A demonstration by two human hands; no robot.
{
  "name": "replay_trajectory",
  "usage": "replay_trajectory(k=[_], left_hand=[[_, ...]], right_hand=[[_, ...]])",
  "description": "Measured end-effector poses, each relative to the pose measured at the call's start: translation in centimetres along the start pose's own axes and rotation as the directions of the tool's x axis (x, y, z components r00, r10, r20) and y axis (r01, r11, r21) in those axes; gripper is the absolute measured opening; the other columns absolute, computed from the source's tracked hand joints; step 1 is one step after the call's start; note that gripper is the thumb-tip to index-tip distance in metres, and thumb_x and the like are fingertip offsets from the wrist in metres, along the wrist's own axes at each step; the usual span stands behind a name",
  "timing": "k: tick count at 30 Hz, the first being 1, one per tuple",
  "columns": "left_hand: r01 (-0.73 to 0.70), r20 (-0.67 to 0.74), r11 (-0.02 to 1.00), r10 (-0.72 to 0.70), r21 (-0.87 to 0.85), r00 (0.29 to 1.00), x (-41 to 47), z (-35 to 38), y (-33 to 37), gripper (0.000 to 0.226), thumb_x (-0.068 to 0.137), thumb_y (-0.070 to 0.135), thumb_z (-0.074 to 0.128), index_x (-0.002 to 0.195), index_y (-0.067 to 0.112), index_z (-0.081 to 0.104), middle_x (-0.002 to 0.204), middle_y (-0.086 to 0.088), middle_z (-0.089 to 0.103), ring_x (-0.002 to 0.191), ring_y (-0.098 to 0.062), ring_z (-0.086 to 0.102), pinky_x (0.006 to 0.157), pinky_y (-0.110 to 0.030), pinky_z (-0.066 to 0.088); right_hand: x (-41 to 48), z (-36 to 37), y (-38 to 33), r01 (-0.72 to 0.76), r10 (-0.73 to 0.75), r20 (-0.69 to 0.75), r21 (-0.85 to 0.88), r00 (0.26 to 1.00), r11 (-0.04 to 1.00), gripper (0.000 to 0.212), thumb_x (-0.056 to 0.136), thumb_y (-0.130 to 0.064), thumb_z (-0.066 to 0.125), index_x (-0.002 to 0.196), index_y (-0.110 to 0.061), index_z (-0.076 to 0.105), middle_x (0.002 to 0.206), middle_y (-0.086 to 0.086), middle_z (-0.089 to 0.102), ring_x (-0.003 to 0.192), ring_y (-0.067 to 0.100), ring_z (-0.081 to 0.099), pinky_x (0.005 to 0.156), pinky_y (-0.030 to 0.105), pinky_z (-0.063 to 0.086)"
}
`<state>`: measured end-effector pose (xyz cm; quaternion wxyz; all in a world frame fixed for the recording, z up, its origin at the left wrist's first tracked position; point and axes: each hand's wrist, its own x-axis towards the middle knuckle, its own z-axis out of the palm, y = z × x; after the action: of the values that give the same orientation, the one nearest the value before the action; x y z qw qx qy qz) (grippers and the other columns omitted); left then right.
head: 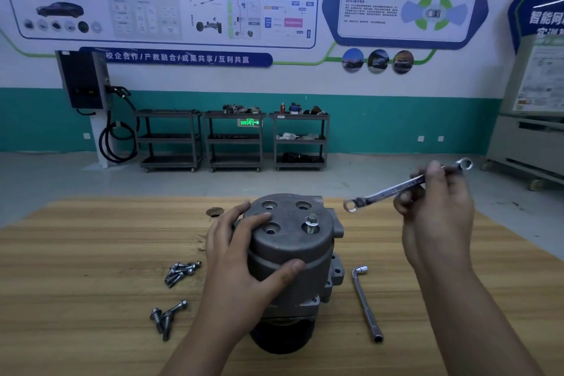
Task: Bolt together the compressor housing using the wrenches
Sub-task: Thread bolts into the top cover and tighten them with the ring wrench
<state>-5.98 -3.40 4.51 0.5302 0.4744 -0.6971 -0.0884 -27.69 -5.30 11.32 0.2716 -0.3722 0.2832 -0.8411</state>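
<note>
A grey metal compressor housing (296,241) stands upright in the middle of the wooden table (91,247). Its round top has several bolt holes, and one bolt (311,222) stands in the front right hole. My left hand (241,253) grips the housing's left side, fingers on the top and thumb across the front. My right hand (436,204) holds a double ring wrench (406,185) in the air to the right of the housing, above the table. The wrench's lower ring end hangs a little right of the bolt, apart from it.
An L-shaped socket wrench (366,302) lies on the table right of the housing. Two heaps of loose bolts lie to the left: one (181,273) further back, one (166,316) nearer me. Tool carts (235,140) and a charging unit (85,82) stand by the far wall.
</note>
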Motion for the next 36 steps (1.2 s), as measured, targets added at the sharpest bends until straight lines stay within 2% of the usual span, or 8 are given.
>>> replay_trajectory(k=[3, 7, 15, 19, 22, 29, 33, 36], left_hand=[[-0.005, 0.012, 1.0, 0.005, 0.005, 1.0, 0.0, -0.1, -0.1, 0.058, 0.056, 0.075, 0.056, 0.11, 0.056, 0.043, 0.134, 0.033, 0.022, 0.127, 0.006, 0.017, 0.103, -0.028, 0.022], [-0.02, 0.009, 1.0, 0.02, -0.01, 1.0, -0.1, 0.0, -0.3, 0.059, 0.057, 0.074, 0.056, 0.111, 0.055, 0.044, 0.135, 0.034, 0.02, 0.128, 0.011, 0.014, 0.102, -0.027, 0.022], [-0.016, -0.021, 1.0, 0.016, -0.017, 1.0, -0.2, 0.1, -0.6, 0.061, 0.058, 0.072, 0.058, 0.114, 0.051, 0.047, 0.136, 0.023, 0.028, 0.13, 0.0, 0.021, 0.101, -0.03, 0.024], [-0.009, -0.014, 1.0, 0.009, -0.017, 1.0, -0.3, 0.3, -0.6, 0.061, 0.058, 0.074, 0.057, 0.114, 0.054, 0.045, 0.136, 0.027, 0.024, 0.129, 0.007, 0.016, 0.1, -0.028, 0.022], [-0.005, -0.01, 1.0, 0.005, -0.016, 1.0, -0.4, 0.3, -0.5, 0.061, 0.058, 0.075, 0.056, 0.114, 0.055, 0.044, 0.136, 0.029, 0.021, 0.129, 0.011, 0.012, 0.1, -0.027, 0.022], [0.003, -0.02, 1.0, -0.003, -0.021, 1.0, -0.5, 0.3, -0.4, 0.059, 0.057, 0.076, 0.055, 0.112, 0.058, 0.042, 0.136, 0.031, 0.021, 0.126, 0.015, 0.011, 0.102, -0.029, 0.023], [0.006, -0.027, 1.0, -0.006, -0.016, 1.0, -0.5, 0.3, -0.1, 0.056, 0.057, 0.076, 0.054, 0.11, 0.06, 0.042, 0.137, 0.024, 0.024, 0.126, 0.008, 0.015, 0.102, -0.03, 0.023], [-0.007, -0.044, 1.0, 0.006, -0.005, 0.999, -0.6, 0.5, 0.0, 0.055, 0.058, 0.073, 0.055, 0.11, 0.059, 0.042, 0.138, 0.02, 0.026, 0.128, 0.005, 0.016, 0.101, -0.028, 0.021]], right_hand=[[-0.4, 2.7, -0.2, -0.124, 0.116, 0.075, 0.101, 0.99, 0.987, 0.026, 0.103, -0.015, 0.029, 0.08, -0.015, 0.043, 0.058, -0.001, 0.064, 0.034, 0.007, 0.035, 0.035, 0.014, 0.028], [-1.2, 4.2, 1.0, -0.256, 0.248, 0.1, 0.073, 0.963, 0.964, 0.022, 0.103, -0.013, 0.029, 0.086, -0.018, 0.042, 0.052, 0.003, 0.063, 0.03, 0.008, 0.033, 0.036, 0.013, 0.029], [-1.4, 4.0, 2.7, -0.255, 0.252, 0.079, 0.038, 0.965, 0.966, 0.02, 0.102, -0.012, 0.032, 0.088, -0.021, 0.043, 0.051, -0.004, 0.058, 0.034, 0.009, 0.042, 0.037, 0.018, 0.036], [-1.7, 3.6, 3.0, -0.256, 0.251, 0.085, 0.041, 0.964, 0.966, 0.019, 0.103, -0.014, 0.033, 0.089, -0.021, 0.043, 0.052, -0.005, 0.058, 0.038, 0.009, 0.045, 0.039, 0.019, 0.039], [-2.4, 3.1, 3.0, -0.263, 0.253, 0.101, 0.101, 0.962, 0.959, 0.018, 0.099, -0.008, 0.035, 0.092, -0.021, 0.044, 0.054, -0.003, 0.058, 0.043, 0.012, 0.047, 0.042, 0.021, 0.039], [-5.8, 0.9, 2.9, -0.073, 0.057, 0.12, 0.136, 0.991, 0.988, 0.032, 0.096, 0.001, 0.033, 0.111, -0.023, 0.047, 0.078, 0.003, 0.068, 0.062, 0.013, 0.056, 0.055, 0.022, 0.047], [-8.4, 0.4, 3.3, 0.07, -0.071, 0.07, 0.019, 0.995, 0.997, 0.022, 0.096, -0.018, 0.04, 0.11, -0.032, 0.049, 0.098, 0.003, 0.072, 0.094, 0.016, 0.066, 0.077, 0.025, 0.049], [-10.1, 0.6, 3.8, 0.249, -0.233, 0.157, -0.093, 0.96, 0.964, 0.019, 0.097, -0.024, 0.041, 0.11, -0.027, 0.054, 0.108, -0.004, 0.071, 0.107, 0.014, 0.063, 0.087, 0.023, 0.05]])
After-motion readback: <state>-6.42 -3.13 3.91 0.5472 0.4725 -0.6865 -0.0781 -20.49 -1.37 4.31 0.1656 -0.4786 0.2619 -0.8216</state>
